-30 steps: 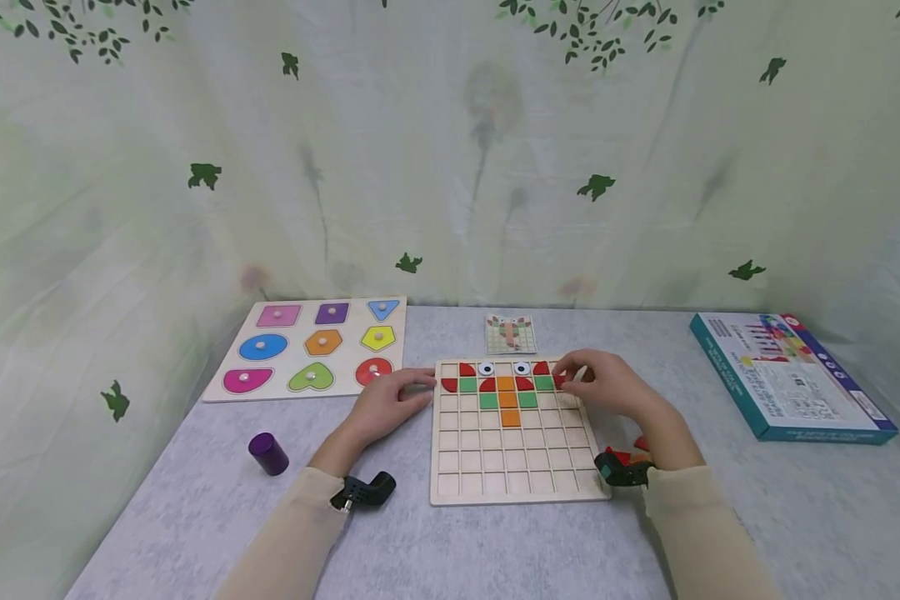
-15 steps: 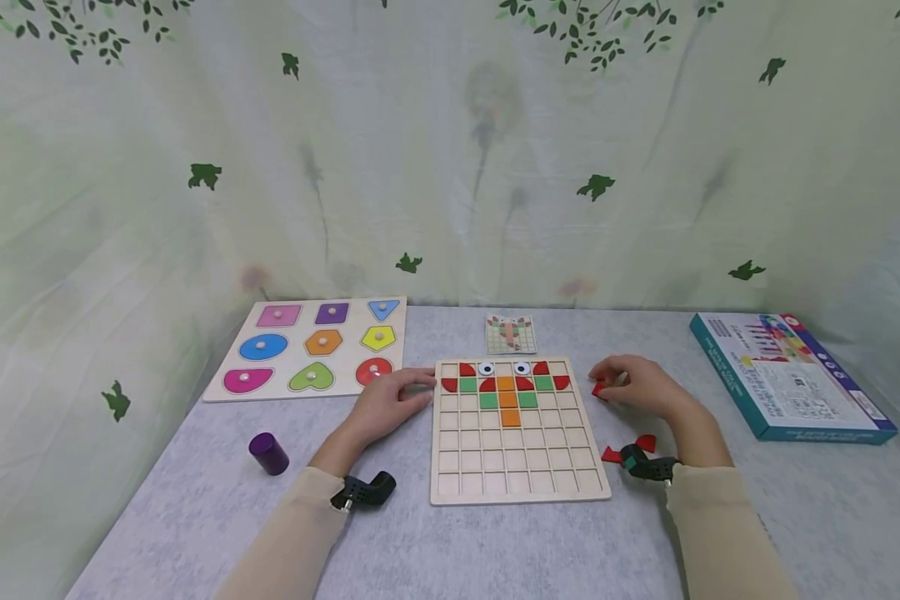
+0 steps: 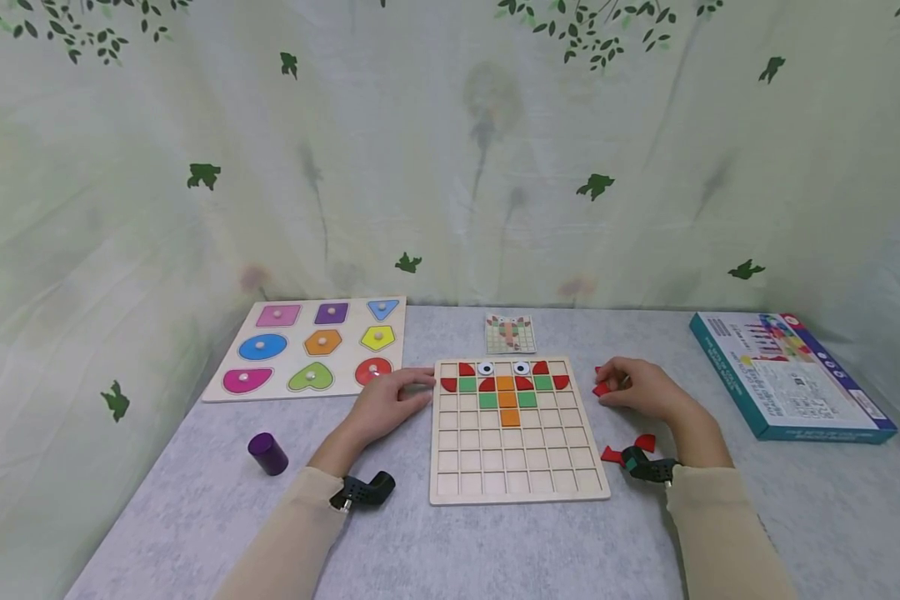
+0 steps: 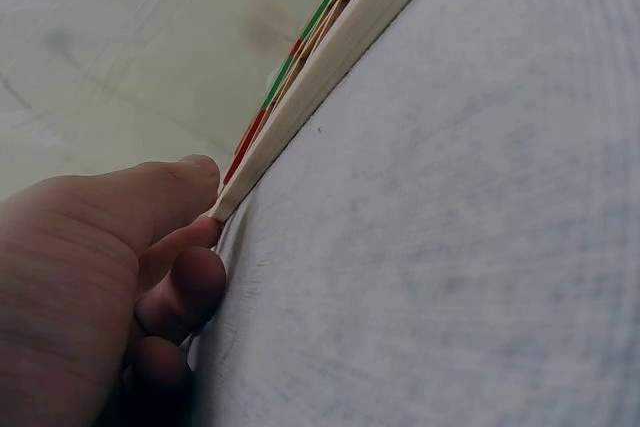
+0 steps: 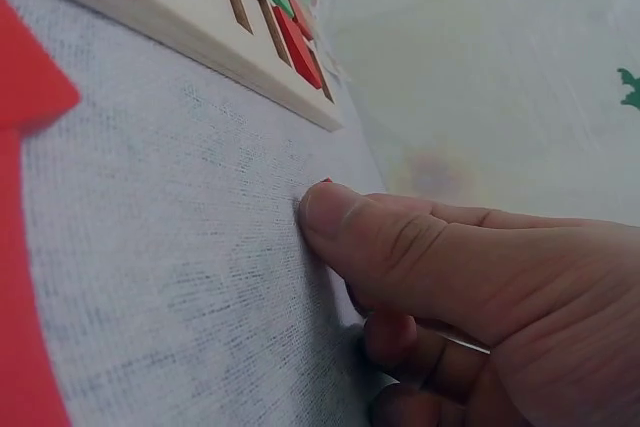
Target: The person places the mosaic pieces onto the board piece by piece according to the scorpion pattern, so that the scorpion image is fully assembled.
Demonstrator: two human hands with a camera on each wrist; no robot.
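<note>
My left hand (image 3: 385,406) lies at the left edge of the wooden grid board (image 3: 521,498), fingers relaxed. In the left wrist view, that hand (image 4: 110,257) touches the board's corner with its fingertips. My right hand (image 3: 645,387) pinches a red piece (image 3: 602,389) between thumb and forefinger on the table, right of the board. The right wrist view has this hand (image 5: 450,287) mostly hiding the piece; only a red tip (image 5: 327,181) shows. Red, green and orange pieces and two eye pieces fill cells in the upper rows.
Loose red pieces (image 3: 645,442) lie by the right wrist. A small pattern card (image 3: 523,342) is behind the board. A knob puzzle (image 3: 345,382) and purple cylinder (image 3: 267,454) are at the left; a flat box (image 3: 798,387) is at the right.
My right hand has left the board's upper right, where a red piece now shows uncovered, and moved right to other red pieces. My left hand has stayed put.
</note>
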